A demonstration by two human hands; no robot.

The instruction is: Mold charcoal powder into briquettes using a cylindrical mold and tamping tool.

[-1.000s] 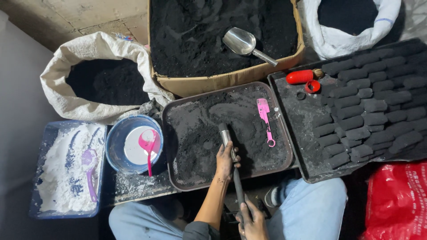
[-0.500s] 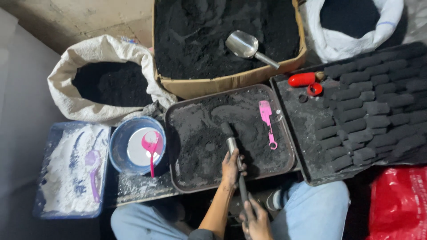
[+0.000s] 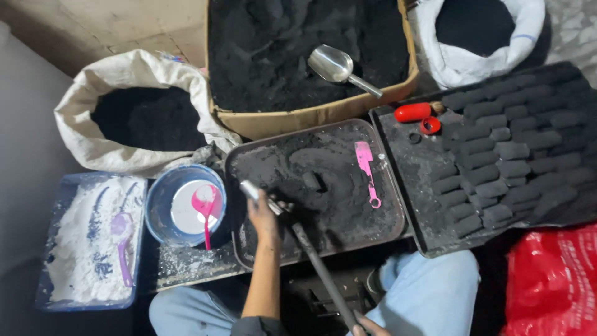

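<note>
A low, soot-blackened surface (image 3: 186, 264) was seen from above, crowded with sacks, boxes and trays of black powder. At its middle lay a dark metal tray (image 3: 388, 205) spread with the powder. The left hand (image 3: 264, 218) was closed around the upper part of a long metal rod (image 3: 311, 255), whose bright tip (image 3: 249, 188) was pressed into the powder at the tray's left edge, just beyond the fingers. The right hand (image 3: 367, 325) was only partly in view at the bottom edge, at the rod's lower end; whether it was closed on the rod could not be told.

The step in hand was judged to be the packing of powder into the rod's tip. A steady downward push and a clean lift from the tray would be called for next.

One pressed block (image 3: 311, 182) lay in the powder just right of the fingers, and a pink scoop (image 3: 365, 171) farther right on the same tray. Well to the right, a black tray (image 3: 429, 205) carried rows of finished blocks (image 3: 510, 162), a red bottle (image 3: 412, 112) and its cap (image 3: 430, 126). Beyond the fingers stood a cardboard box (image 3: 311, 118) of powder with a metal scoop (image 3: 339, 67) in it. To the left were a blue bowl (image 3: 158, 205) with a pink spoon (image 3: 205, 208) and a tub (image 3: 46, 298) of white powder. Nothing stood between the rod and the powder.
</note>
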